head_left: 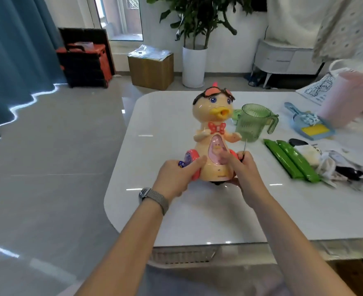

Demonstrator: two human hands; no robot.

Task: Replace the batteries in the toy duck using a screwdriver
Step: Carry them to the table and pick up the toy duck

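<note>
both forearms reach forward over the near edge of the white desk point(197, 221); a watch with a mesh band point(153, 197) sits on the left wrist. the left hand point(176, 178) grips the toy duck point(212, 133) at its lower left side, fingers curled round the pink wheel, thumb lying across the front. the right hand point(243, 169) grasps the duck's lower right side, thumb on the pink belly panel, and in the same clenched hold keeps a screwdriver point(245, 148) — its thin shaft points up, its tip apart from the toy. the duck stands upright on the desk, facing the camera, near the middle. to its right lie two green packets point(291, 161); behind it, just beside, a green measuring jug point(254, 122); farther right a blue dustpan point(310, 127). beyond the desk, on the floor — a potted plant point(194, 39) and a cardboard box point(151, 69).
</note>
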